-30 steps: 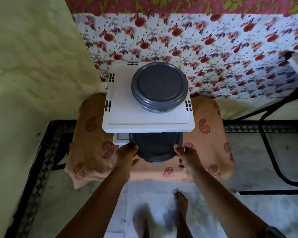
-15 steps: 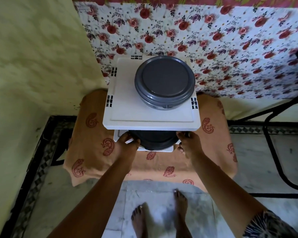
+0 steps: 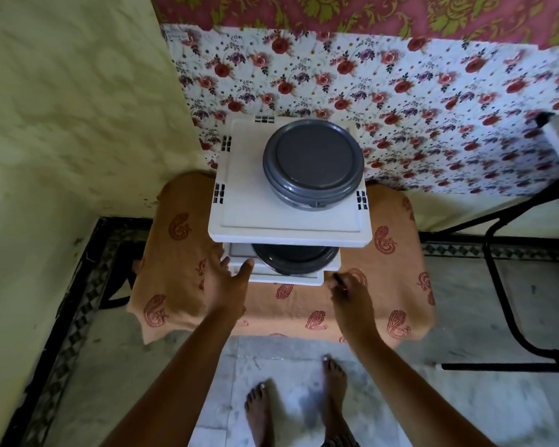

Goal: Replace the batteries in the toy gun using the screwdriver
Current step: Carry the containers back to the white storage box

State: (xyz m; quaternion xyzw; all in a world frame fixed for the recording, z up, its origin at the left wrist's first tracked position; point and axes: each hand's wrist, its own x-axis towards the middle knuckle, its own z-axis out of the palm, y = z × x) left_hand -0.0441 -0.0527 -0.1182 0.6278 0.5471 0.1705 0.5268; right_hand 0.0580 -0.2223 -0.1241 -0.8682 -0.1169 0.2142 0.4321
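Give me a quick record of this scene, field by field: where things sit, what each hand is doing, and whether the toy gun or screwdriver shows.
upper shelf: white rack top carries a grey lidded container
lower shelf: second dark container, partly hidden under the top
base: orange paisley cloth beneath the rack
left hand: left hand open, fingers touching the lower shelf's front left corner
right hand: right hand off the rack, over the cloth, fingers loosely curled; grip unclear
toy gun, screwdriver: neither visible
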